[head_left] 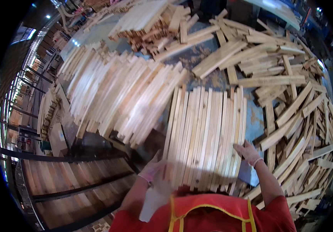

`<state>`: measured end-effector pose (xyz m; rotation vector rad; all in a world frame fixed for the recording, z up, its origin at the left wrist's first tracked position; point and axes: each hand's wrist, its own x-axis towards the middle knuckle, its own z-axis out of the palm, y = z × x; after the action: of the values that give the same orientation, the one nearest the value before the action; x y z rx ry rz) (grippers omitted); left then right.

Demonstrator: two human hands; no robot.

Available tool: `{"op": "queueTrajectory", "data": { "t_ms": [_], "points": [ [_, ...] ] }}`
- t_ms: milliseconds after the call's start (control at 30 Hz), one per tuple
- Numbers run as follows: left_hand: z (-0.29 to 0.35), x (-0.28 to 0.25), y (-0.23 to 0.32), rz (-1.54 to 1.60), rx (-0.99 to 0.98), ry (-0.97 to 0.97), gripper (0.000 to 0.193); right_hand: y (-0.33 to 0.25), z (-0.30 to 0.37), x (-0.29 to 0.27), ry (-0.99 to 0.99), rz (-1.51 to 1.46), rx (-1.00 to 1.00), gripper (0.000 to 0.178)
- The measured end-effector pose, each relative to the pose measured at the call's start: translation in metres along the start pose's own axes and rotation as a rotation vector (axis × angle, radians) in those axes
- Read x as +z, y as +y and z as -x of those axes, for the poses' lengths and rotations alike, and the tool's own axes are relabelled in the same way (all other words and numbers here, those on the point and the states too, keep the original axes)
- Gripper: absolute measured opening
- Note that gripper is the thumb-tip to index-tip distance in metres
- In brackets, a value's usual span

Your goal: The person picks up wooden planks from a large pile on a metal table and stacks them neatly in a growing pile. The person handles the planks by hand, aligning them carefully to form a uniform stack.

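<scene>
In front of me lies a row of long, pale wooden strips [203, 135], side by side with uneven far ends. My right hand [248, 152] is closed on the row's right edge, thumb and fingers against the outermost strip. At the near left edge, my left hand [153, 169] grips the row from the other side; its fingers are blurred and partly hidden. Both wrists carry a pale band or glove cuff. Just left of this row, a wider batch of similar strips [124, 92] lies slanted.
Loose boards [290, 81] form a jumbled heap along the right side. Stacked strips [145, 19] stand at the far side of the blue-grey table [201, 54], with sawdust nearby. At lower left, dark rails [85, 189] frame rows of reddish-brown boards [64, 174].
</scene>
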<state>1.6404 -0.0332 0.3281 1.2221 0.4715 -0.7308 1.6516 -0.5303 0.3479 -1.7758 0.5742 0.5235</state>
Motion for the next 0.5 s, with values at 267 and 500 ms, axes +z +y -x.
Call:
{"op": "queueTrajectory", "data": {
  "t_ms": [267,500],
  "points": [
    [-0.003,0.059,0.035,-0.003,0.181,-0.086,0.107,-0.003,-0.014,0.003,-0.015,-0.076,0.023,0.062],
    [0.028,0.044,0.083,-0.056,0.459,-0.052,0.113,-0.072,-0.011,0.028,-0.056,-0.334,-0.010,0.068]
  ]
}}
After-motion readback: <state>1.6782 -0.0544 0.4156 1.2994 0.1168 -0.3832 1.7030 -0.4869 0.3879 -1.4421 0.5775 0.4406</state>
